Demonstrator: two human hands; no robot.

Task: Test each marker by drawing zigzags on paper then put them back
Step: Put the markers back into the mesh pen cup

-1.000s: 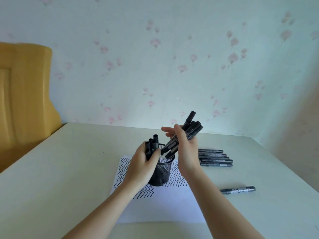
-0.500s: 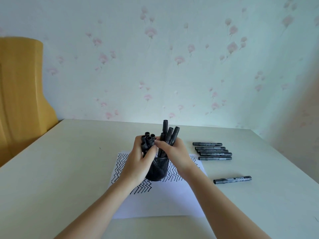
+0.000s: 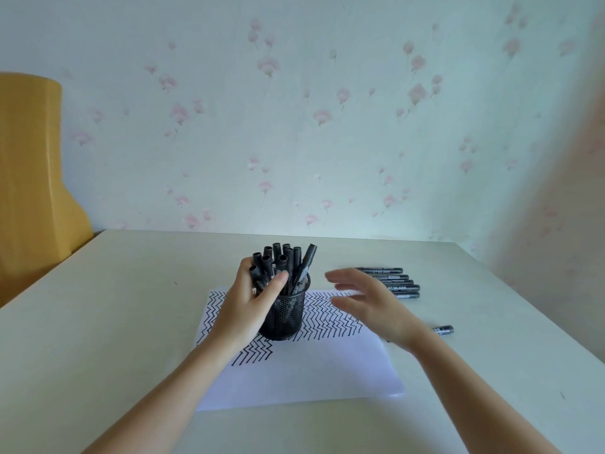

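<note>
A black mesh pen cup (image 3: 288,314) stands on a white sheet of paper (image 3: 304,368) covered with black zigzag lines. Several black markers (image 3: 284,260) stick up out of the cup. My left hand (image 3: 248,303) grips the cup and the markers at its left side, thumb across the front. My right hand (image 3: 366,303) hovers to the right of the cup with its fingers spread, holding nothing. A row of several black markers (image 3: 397,283) lies on the table behind my right hand. One more marker (image 3: 443,329) lies alone, partly hidden by my right wrist.
The pale table (image 3: 114,322) meets a flowered wall at the back. A yellow wooden headboard (image 3: 29,178) stands at the left beyond the table's edge.
My right hand dropped its bundle of markers into the cup, let go and moved off to the right. My left hand stayed on the cup.
</note>
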